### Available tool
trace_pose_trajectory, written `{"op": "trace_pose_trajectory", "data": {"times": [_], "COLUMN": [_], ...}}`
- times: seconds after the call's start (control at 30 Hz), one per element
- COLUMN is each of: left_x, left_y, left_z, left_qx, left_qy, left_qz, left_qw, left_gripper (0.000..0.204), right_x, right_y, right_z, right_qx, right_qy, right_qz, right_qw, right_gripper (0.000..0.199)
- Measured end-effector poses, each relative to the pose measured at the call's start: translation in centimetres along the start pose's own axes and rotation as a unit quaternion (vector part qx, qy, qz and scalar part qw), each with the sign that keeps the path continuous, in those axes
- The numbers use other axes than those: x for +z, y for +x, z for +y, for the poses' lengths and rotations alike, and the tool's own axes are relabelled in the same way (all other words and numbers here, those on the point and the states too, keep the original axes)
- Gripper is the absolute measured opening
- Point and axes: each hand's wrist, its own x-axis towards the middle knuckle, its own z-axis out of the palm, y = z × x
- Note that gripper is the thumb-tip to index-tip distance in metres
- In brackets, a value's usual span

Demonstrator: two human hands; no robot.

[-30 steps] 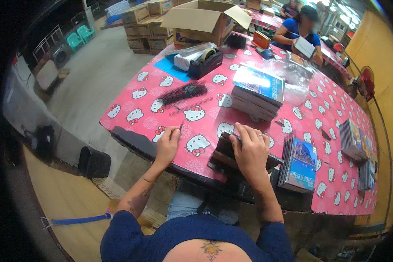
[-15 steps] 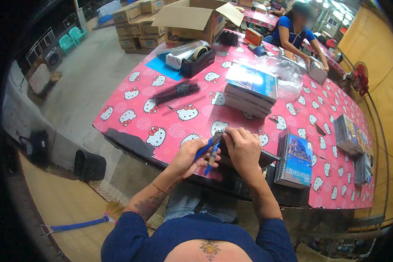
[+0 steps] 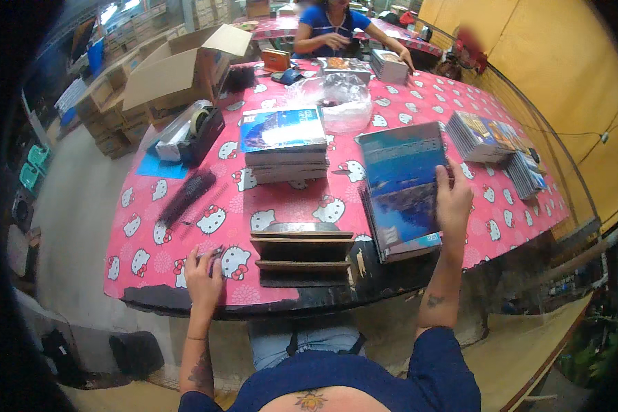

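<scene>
A spiral-bound notebook (image 3: 405, 182) with a glossy blue cover is in my right hand (image 3: 453, 202), gripped by its right edge. It lies over or just above a stack of spiral notebooks (image 3: 378, 240), most of which it covers. My left hand (image 3: 204, 275) rests palm down near the table's front edge, fingers curled. A small dark metal tip, seemingly of the pliers (image 3: 218, 252), pokes out beside those fingers; the handles are hidden under the hand. Between my hands stands a dark slotted rack (image 3: 302, 266) with upright boards.
Beyond the rack sits a stack of blue-covered books (image 3: 285, 134). Black binding wires (image 3: 189, 196) and a tape dispenser (image 3: 202, 127) lie at left, near an open carton (image 3: 172, 75). More spiral notebooks (image 3: 484, 137) are at right. Across the table, a co-worker (image 3: 333, 31) touches a book stack.
My hands have parted. The left, which held blue-handled pliers, has moved left and down to the table; the right has moved right and taken hold of a notebook. The view has turned right.
</scene>
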Motion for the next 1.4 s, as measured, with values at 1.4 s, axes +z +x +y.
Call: {"op": "trace_pose_trajectory", "data": {"times": [1.4], "left_x": [7.1], "left_y": [24.7], "left_z": [11.0], "left_qx": [0.332], "left_qy": [0.051], "left_qz": [-0.031], "left_qw": [0.941], "left_gripper": [0.037], "right_x": [12.8], "right_y": [-4.4], "right_z": [-0.2], "right_qx": [-0.186], "right_qy": [0.006], "right_qz": [-0.263], "right_qw": [0.947], "right_gripper": [0.061]}}
